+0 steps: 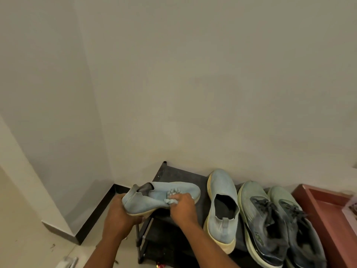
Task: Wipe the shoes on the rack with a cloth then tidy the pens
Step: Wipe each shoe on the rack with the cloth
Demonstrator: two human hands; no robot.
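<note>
My left hand (pixel 119 215) grips a light blue slip-on shoe (pixel 154 196) by its heel and sole, holding it sideways above the left end of the black shoe rack (pixel 170 175). Against the shoe's side my right hand (pixel 182 206) presses a small pale cloth (pixel 172 197), bunched in its fingers. The matching blue slip-on (pixel 222 207) stands on the rack's top shelf. To its right sits a pair of grey-green laced sneakers (pixel 278 225). No pens are in view.
A reddish-brown tray or box (pixel 318 206) stands at the far right beside the sneakers. The rack sits in a corner against cream walls with a dark skirting (pixel 96 215). A pale object (pixel 67 263) lies on the tiled floor at lower left.
</note>
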